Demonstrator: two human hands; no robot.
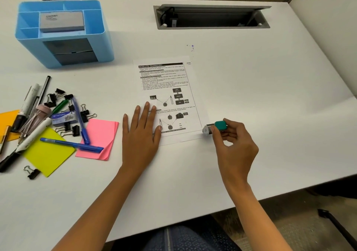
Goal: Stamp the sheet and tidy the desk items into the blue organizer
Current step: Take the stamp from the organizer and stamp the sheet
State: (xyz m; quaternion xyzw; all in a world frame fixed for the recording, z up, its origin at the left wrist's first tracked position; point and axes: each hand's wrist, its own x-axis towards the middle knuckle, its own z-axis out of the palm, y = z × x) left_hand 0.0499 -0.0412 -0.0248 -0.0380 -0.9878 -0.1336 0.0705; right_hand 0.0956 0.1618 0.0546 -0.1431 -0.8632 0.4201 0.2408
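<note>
Both hands work at the printed sheet (167, 100) on the white desk (251, 88). Left hand (140, 135) lies flat with fingers spread on the sheet's lower left corner. Right hand (234, 144) pinches a teal-topped stamp (214, 127), tilted just off the sheet's lower right corner. Pens (71, 144), binder clips (73, 129) and sticky notes (98, 138) clutter the left side; some are cut off at the frame edge. Behind them stands the blue organizer (59, 32), a grey box (61, 22) inside.

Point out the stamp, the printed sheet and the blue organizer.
stamp (220, 125): head view, on its teal handle in the right hand.
printed sheet (164, 80): head view, on the upper text block.
blue organizer (29, 42): head view, on its front left wall.
</note>
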